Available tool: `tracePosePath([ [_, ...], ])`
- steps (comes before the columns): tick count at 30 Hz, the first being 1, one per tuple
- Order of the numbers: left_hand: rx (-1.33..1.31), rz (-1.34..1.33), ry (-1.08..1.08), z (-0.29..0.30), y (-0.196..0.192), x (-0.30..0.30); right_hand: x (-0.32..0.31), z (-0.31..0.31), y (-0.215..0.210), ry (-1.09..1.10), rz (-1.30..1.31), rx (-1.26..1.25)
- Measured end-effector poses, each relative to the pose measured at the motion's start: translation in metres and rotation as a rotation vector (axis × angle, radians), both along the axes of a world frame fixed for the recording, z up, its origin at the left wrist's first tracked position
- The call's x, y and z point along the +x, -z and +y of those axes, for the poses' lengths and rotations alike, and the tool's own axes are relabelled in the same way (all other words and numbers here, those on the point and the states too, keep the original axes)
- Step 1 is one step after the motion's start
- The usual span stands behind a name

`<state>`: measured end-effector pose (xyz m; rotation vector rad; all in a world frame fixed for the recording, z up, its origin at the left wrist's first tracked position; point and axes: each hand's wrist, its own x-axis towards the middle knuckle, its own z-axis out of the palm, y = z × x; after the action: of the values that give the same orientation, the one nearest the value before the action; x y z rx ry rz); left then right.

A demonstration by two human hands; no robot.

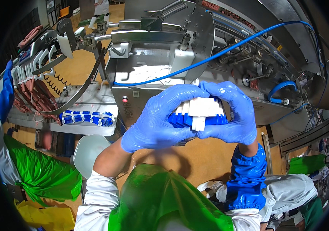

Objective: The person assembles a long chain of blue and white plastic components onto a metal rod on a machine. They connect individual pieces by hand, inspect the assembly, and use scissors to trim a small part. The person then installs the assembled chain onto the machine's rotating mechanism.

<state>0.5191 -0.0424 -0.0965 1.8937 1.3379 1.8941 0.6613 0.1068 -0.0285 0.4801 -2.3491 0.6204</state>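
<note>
A block of blue and white plastic pieces is clasped between my two hands at chest height. My left hand, in a blue glove, wraps the left side with its thumb along the lower edge. My right hand, also gloved in blue, curls around the right side, and the fingertips of both hands nearly meet at the top. White parts show in the middle and blue ones beneath them. The underside of the block is hidden. Similar blue and white pieces lie in a row on the steel table to my left.
A steel machine stands ahead, crossed by a blue hose. Sausage links hang from white hooks at left, beside a co-worker in a green apron. A pale stool stands near my left arm. Another person's white clothing shows at right.
</note>
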Motion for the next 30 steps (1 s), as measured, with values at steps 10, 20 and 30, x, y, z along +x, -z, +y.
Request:
tracePosePath([
  [10,0.014,0.151,-0.105,-0.006,-0.006,-0.004,0.012,-0.026,0.011,0.262,-0.035,-0.002],
  [20,-0.138,0.040,0.087,-0.012,-0.007,0.000,0.012,-0.008,0.022,0.071,-0.095,-0.050],
  [30,-0.348,-0.474,0.057,0.000,0.046,0.015,0.032,-0.043,0.131,0.528,0.003,-0.332],
])
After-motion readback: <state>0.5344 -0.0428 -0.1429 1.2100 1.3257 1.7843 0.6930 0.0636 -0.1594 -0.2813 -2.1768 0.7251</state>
